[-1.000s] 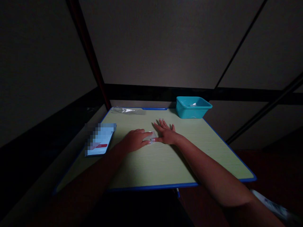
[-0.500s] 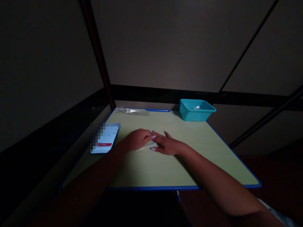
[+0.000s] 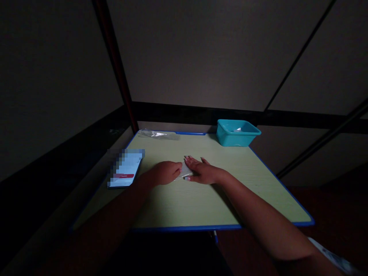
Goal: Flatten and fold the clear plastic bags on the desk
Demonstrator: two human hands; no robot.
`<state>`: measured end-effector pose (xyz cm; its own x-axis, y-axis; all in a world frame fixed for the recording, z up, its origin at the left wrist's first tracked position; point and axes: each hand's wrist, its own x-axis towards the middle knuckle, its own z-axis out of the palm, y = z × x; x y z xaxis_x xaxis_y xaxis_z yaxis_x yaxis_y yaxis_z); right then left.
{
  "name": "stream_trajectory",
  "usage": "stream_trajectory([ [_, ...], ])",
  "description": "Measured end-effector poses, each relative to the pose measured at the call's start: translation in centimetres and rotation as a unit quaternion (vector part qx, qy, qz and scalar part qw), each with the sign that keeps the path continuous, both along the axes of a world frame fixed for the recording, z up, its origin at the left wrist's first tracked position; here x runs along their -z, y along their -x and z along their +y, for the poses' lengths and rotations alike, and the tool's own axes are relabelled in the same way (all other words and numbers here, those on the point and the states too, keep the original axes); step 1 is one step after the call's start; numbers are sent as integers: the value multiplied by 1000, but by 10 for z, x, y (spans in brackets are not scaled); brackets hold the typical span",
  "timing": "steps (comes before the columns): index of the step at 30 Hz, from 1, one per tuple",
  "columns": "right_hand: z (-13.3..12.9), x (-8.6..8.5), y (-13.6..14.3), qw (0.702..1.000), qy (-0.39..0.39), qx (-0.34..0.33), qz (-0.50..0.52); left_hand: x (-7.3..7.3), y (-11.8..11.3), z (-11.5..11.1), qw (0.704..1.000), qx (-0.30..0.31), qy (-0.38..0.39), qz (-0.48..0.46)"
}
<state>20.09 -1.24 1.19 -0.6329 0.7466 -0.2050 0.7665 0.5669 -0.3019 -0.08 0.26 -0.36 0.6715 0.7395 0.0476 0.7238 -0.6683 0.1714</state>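
Note:
A thin, clear plastic bag point(image 3: 184, 173) lies on the small table point(image 3: 186, 207), partly covered by both hands. My left hand point(image 3: 166, 172) is closed at the bag's left side, its fingers curled around that edge. Flat over the right part of the bag rests my right hand point(image 3: 202, 171), fingers spread and pressing down. Whether anything is inside the bag is hard to make out in the dim light.
A phone point(image 3: 128, 168) with a lit screen lies at the table's left side. Another crumpled clear plastic piece point(image 3: 156, 134) is at the back left edge. A turquoise basket point(image 3: 237, 138) stands at the back right, with something pale inside. Walls rise behind and to the left.
My left hand has drawn slightly away from the right one and curled into a fist, baring more of the bag between them. My right hand stays nearly in place, lying flat.

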Motion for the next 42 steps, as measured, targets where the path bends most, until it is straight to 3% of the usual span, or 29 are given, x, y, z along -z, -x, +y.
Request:
stream_trajectory([
  [7,9,3,-10,999,-23,27,0,-2,5,-1,997,13,59,-44],
  [14,14,-2,-13,969,-109,48,218,-3,2,-2,996,-16,59,-61],
  [17,12,-1,-9,965,-109,48,235,-2,2,-1,996,-10,56,-64],
  [22,3,-4,0,969,-108,8,222,-3,3,2,996,6,61,-72],
  [31,-15,-3,5,993,14,-62,97,1,6,4,984,33,99,-141],
  [37,-16,-10,2,995,58,-71,-25,3,7,7,989,33,88,-113],
  [42,-12,-11,-4,995,78,-61,-33,-2,7,5,989,1,100,-108],
])
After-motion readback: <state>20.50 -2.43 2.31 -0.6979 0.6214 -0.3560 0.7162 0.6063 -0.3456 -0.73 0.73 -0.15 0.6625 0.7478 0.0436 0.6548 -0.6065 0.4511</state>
